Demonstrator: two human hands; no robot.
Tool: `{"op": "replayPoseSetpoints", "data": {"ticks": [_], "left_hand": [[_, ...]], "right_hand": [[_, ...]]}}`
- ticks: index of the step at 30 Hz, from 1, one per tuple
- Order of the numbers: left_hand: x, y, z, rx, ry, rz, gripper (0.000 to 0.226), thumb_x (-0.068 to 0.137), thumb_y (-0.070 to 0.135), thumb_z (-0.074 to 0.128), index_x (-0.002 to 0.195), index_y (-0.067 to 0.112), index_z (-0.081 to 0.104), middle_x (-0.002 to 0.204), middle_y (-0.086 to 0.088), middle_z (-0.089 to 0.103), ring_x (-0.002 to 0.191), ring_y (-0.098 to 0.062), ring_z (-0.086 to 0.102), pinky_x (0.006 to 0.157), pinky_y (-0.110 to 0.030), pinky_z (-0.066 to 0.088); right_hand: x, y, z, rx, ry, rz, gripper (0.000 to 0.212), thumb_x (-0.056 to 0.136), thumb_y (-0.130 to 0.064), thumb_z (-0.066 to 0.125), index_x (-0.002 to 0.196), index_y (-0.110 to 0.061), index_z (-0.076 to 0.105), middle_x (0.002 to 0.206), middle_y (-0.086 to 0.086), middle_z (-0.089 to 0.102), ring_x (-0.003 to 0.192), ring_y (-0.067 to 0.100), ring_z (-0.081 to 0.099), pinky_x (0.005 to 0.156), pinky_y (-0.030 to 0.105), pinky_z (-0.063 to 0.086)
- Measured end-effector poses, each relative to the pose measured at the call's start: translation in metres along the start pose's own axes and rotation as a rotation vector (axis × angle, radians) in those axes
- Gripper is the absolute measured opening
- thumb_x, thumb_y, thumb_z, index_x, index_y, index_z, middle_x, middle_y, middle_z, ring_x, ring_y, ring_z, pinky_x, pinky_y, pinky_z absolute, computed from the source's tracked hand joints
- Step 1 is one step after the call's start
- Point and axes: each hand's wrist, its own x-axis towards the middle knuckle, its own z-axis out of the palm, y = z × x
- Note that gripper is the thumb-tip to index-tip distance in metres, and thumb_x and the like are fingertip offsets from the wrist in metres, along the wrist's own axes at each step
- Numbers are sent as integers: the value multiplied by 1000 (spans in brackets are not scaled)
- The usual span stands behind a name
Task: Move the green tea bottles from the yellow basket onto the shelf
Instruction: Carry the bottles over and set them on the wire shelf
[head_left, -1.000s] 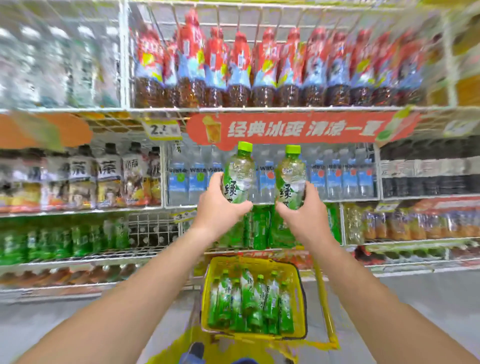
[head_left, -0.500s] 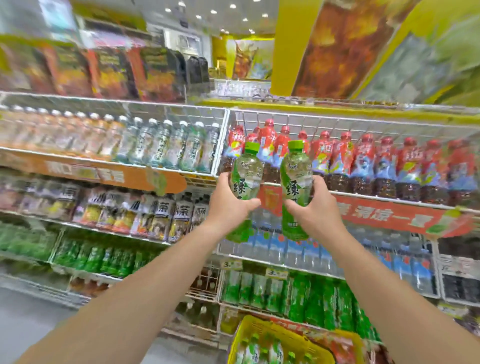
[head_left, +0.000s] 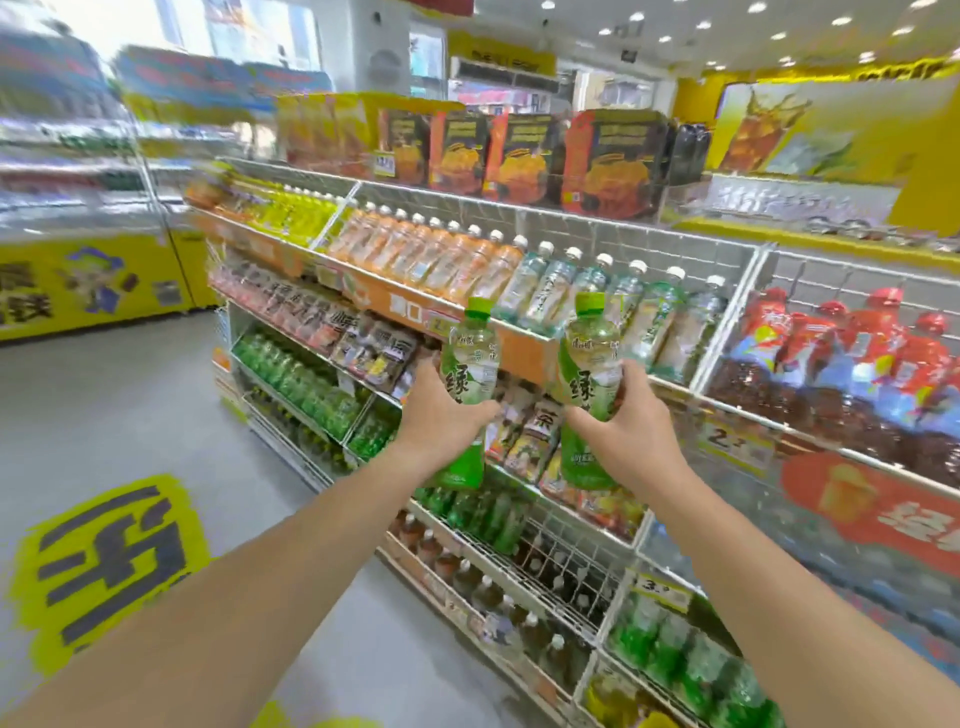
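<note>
Two green tea bottles, one per hand, raised in front of the shelf (head_left: 623, 234).
My left hand (head_left: 441, 415) gripped the left bottle (head_left: 467, 374) round its middle, and my right hand (head_left: 631, 423) gripped the right bottle (head_left: 589, 379). Both bottles stood upright, green caps on top, side by side but apart (the picture was rather blurred), in the air before the row of white-capped bottles (head_left: 582, 291).

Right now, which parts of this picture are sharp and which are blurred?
Head view: the left hand and right hand with their green tea bottles are fairly sharp; the yellow cabinet and left edge smear with motion blur; the red-capped bottles look soft.
</note>
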Motion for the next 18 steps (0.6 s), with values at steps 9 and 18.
{"op": "replayPoseSetpoints", "data": {"ticks": [9,18], "left_hand": [[71,-81,-133,-9,138,-146,100,56,50,79,142,24,36,137,-12,52,121,-32,57,98,-53,52],[130,-167,-167,-21,173,-287,61,61,38,81,108,22,44,112,-22,58,85,-37,62,62,-44,54]], "right_hand": [[70,-63,155,73,-110,-22,79,86,-42,72,149,-27,27,127,-4,58,82,8,61,60,27,51],[112,-69,262,35,-256,58,55,89,-38,69,132,-28,37,111,-5,60,72,4,59,58,29,57]]}}
